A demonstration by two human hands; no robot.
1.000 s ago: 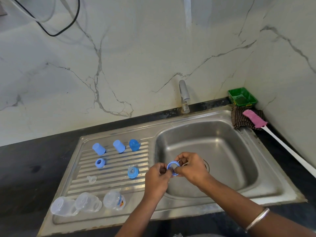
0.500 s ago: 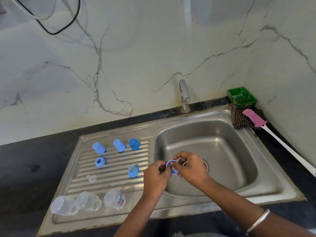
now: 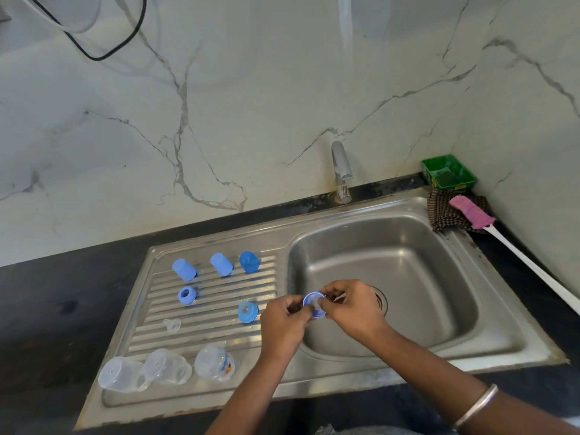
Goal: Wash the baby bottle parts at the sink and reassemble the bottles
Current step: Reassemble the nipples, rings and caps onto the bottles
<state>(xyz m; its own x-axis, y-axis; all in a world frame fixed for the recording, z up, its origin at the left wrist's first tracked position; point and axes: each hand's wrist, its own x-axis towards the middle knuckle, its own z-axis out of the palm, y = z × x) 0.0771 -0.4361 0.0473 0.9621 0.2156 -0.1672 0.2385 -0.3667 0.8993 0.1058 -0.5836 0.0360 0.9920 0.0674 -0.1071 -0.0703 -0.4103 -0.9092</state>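
over the sink basin (image 3: 408,277), left hand (image 3: 282,321) and right hand (image 3: 351,309) both pinch a blue bottle ring (image 3: 315,306); three clear bottles (image 3: 166,368) lie on the drainboard (image 3: 204,312).

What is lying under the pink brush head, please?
A dark checked cloth lies under the pink brush head, on the sink corner. What the cloth itself covers cannot be seen.

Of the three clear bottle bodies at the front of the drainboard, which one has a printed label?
The rightmost clear plastic bottle body, nearest the left hand. It shows a coloured print on its side; the other two clear bodies to its left look plain.
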